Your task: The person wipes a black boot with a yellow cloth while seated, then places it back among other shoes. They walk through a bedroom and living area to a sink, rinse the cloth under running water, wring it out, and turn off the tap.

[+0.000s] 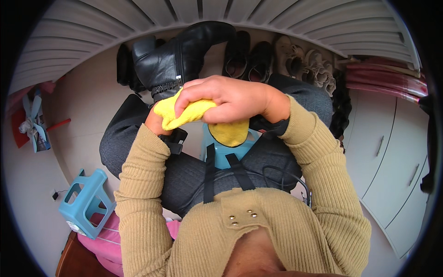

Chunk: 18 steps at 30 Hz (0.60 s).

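Observation:
A black leather ankle boot point(162, 57) with a side zipper lies sideways in front of me, toe to the right and opening towards me. My right hand point(221, 98) grips a bunched yellow cloth point(188, 109), palm down, just below the boot's cuff. One dark-edged flap of the cloth hangs beneath the wrist. My left wrist point(157, 121) reaches up to the boot's opening. Behind the cloth and cuff, the left hand itself is hidden, so its grip does not show. Raised letters and a metal zipper pull sit near the cuff.
Beyond my knees stand dark shoes point(260, 62) and pale sneakers point(316, 65), under a white slatted panel point(238, 10). A blue plastic stool point(221, 157) shows between my legs; another blue stool point(91, 180) rests at left on pink fabric point(107, 239). White cabinets point(370, 138) line the right.

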### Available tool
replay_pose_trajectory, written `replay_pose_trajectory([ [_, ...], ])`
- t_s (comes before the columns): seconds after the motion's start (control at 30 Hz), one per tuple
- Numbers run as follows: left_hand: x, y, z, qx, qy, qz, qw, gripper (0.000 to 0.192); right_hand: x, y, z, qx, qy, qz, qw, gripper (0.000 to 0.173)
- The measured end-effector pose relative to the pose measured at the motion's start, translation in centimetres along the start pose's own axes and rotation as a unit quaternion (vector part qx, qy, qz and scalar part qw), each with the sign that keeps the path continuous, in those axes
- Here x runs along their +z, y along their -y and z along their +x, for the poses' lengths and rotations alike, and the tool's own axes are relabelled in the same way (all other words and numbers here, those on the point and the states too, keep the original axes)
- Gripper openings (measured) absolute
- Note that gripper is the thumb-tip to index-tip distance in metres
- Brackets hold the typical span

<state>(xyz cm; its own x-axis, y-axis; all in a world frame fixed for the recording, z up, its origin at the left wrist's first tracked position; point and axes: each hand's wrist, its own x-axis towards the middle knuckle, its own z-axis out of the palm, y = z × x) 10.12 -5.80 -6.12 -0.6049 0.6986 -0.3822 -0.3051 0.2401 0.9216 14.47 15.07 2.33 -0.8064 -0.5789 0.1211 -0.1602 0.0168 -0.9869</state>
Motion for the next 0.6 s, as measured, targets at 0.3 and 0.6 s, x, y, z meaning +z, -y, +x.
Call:
replay_pose_trajectory([
  [0.3,2.5,-3.1,4.2,0.266,-0.171,0.531,0.786,0.022,-6.0,0.1,-2.1,0.011,-0.465,-0.364,0.807,0.046],
  [0.6,4.0,-7.0,5.5,0.298,-0.177,0.592,0.728,0.015,-1.7,-3.3,0.4,0.131,-0.294,-0.537,0.780,0.043],
])
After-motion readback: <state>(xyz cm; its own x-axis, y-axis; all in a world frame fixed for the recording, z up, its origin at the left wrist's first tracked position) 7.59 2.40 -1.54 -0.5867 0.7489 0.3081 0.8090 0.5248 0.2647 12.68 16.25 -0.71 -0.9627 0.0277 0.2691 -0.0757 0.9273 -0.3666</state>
